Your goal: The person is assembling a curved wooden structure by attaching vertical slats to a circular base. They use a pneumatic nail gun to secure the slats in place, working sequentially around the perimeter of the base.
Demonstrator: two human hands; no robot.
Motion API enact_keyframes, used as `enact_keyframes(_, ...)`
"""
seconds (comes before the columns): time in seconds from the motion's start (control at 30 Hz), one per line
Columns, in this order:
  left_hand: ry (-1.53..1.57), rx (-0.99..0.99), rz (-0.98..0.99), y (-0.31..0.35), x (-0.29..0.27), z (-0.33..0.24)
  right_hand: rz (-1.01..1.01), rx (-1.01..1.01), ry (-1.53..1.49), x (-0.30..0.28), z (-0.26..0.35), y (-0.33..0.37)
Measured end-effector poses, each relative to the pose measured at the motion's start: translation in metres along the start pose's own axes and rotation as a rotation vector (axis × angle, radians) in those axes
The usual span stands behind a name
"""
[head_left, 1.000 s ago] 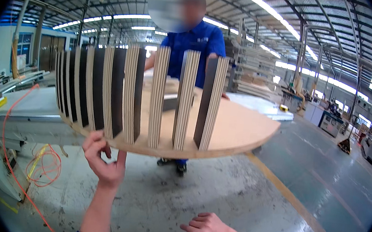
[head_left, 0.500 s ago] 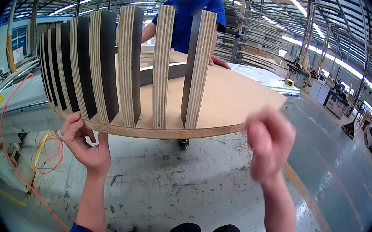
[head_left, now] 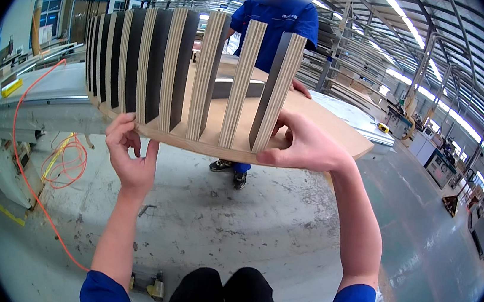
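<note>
R hand (head_left: 311,144), low by the knees (head_left: 199,292) 1 s ago, then blurred by the nr R edge of the board (head_left: 336,132), is now wrapping round the foot of the rightmost upright slat (head_left: 279,86), thumb resting nr side, fingers curling behind.

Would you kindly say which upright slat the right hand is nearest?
The rightmost upright, dark-faced plywood slat: the right hand is at its base; the others stand farther left.

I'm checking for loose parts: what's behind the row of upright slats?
Through gaps between the slats: the board, a dark, pale-topped block and, farther back, a co-worker's blue shirt. At the left the slats overlap closely, so whatever stands behind them there is covered.
</note>
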State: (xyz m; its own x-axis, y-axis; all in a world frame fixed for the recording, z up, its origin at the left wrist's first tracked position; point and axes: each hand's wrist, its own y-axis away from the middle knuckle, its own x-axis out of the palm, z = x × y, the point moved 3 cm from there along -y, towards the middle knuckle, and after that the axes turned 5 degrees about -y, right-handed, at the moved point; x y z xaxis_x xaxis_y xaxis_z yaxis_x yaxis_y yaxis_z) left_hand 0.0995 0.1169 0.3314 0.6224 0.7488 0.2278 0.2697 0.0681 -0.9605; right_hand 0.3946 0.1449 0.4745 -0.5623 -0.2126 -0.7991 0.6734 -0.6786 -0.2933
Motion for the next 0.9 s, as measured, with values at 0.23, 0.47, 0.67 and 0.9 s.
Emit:
enact_keyframes(0.23,-0.044,-0.018,-0.016,-0.002,-0.001,-0.003,-0.007,-0.044,-0.071,0.001,0.002,0.006)
enact_keyframes(0.47,-0.111,-0.010,0.015,-0.002,-0.003,-0.003,-0.029,-0.042,-0.051,0.003,-0.006,0.004)
enact_keyframes(0.67,-0.119,-0.007,0.021,-0.001,-0.003,-0.002,-0.029,-0.099,-0.026,0.000,-0.004,0.002)
enact_keyframes(0.9,-0.129,-0.015,0.032,0.000,-0.002,-0.008,-0.024,-0.096,-0.052,0.000,-0.005,0.005)
